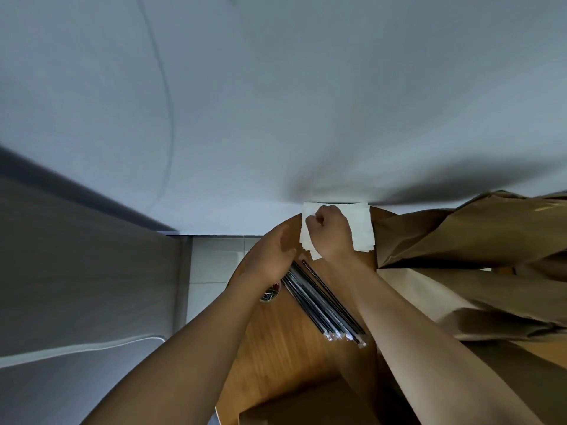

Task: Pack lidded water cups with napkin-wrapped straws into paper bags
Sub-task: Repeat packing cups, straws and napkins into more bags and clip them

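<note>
Head view, looking steeply down a wooden bench [276, 348] set against a pale wall. The step in hand appears to be the wrapping of a straw: a napkin and a straw are being fetched together. The right hand [329, 233] rests on the stack of white napkins [362, 228] at the far edge of the bench, its fingers curled as if pinching the top sheet; the pinch itself is hidden beneath the knuckles. The left hand [270, 259] lies over the far end of the bundle of dark straws [322, 302], which runs diagonally toward the viewer in clear sleeves; its fingers are turned under, so whether they are closed on a straw cannot be told. The next move likely calls for peeling one napkin free of the stack and drawing one straw clear of its neighbours. Brown paper bags [460, 240] lie slumped to the right, touching the napkin stack and crowding that side. A small container of clips or bands [270, 294] sits just beside the straws, partly under the left wrist. No lidded cup is visible.
</note>
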Demonstrator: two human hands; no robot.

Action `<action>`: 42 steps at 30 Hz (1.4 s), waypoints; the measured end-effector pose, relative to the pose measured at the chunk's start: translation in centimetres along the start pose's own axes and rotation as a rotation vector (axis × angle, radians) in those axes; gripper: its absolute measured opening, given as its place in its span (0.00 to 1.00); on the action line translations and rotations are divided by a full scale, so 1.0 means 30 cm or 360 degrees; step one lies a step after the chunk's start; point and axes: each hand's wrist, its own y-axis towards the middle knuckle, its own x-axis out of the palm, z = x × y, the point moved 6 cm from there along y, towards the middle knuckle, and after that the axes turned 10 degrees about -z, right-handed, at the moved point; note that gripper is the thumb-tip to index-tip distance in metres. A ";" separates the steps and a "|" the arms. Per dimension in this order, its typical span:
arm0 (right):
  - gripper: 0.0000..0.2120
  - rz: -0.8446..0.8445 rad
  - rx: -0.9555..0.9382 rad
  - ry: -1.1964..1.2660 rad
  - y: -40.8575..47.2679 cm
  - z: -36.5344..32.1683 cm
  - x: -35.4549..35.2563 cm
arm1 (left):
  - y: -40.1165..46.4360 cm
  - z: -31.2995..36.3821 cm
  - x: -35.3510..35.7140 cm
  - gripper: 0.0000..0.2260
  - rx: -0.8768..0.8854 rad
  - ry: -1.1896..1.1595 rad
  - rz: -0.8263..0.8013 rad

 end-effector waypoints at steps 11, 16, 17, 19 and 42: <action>0.09 -0.0810 0.0331 0.0903 -0.122 0.012 -0.019 | -0.098 -0.064 0.021 0.09 -0.0289 -0.0597 -0.0260; 0.09 -0.0447 0.0493 0.0119 -0.155 0.204 0.034 | -0.111 -0.124 0.010 0.17 -0.0280 -0.0617 -0.0023; 0.12 -0.0466 0.0466 -0.0079 -0.168 0.227 0.055 | -0.111 -0.137 0.010 0.19 -0.0278 -0.0631 0.0009; 0.12 -0.0562 0.0486 -0.0294 -0.191 0.276 0.113 | -0.112 -0.155 0.009 0.20 -0.0274 -0.0598 0.0049; 0.10 -0.0176 -0.0053 0.0520 -0.449 -0.049 -0.127 | -0.408 0.169 0.131 0.09 0.0237 -0.0288 0.0042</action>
